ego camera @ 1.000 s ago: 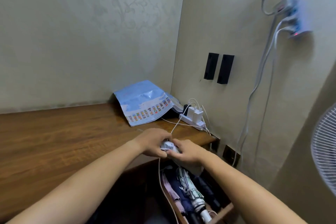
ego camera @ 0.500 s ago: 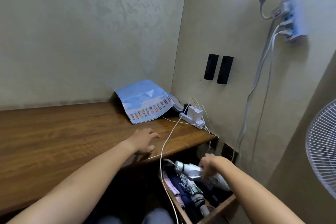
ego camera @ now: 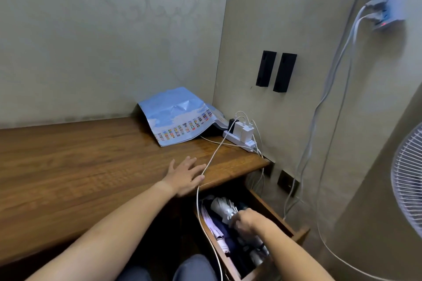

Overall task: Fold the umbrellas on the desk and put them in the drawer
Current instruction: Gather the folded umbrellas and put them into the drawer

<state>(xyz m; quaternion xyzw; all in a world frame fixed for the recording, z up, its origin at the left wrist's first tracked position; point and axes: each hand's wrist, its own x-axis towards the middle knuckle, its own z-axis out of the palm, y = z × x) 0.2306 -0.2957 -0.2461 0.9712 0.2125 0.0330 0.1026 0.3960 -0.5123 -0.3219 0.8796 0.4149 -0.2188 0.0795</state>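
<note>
An open wooden drawer [ego camera: 279, 214] under the desk's right end holds several folded umbrellas, among them a pink one [ego camera: 215, 228] and a dark blue one [ego camera: 225, 234]. A folded white umbrella [ego camera: 222, 208] lies on top of them at the drawer's back. My right hand [ego camera: 245, 223] is down in the drawer, fingers curled round the near end of the white umbrella. My left hand [ego camera: 185, 175] rests flat on the wooden desk [ego camera: 80, 166] near its front edge, fingers spread, touching a white cable [ego camera: 213, 155].
A blue printed sheet [ego camera: 178, 118] lies at the desk's back corner. Beside it sits a white power strip [ego camera: 241, 138] with chargers. The white cable hangs over the desk edge past the drawer. A standing fan [ego camera: 408, 180] is at the right. My knee [ego camera: 194, 267] is below.
Both hands held the white umbrella above the desk edge. My right hand carried it down into the drawer and laid it further back. My left hand let go and settled flat on the desk.
</note>
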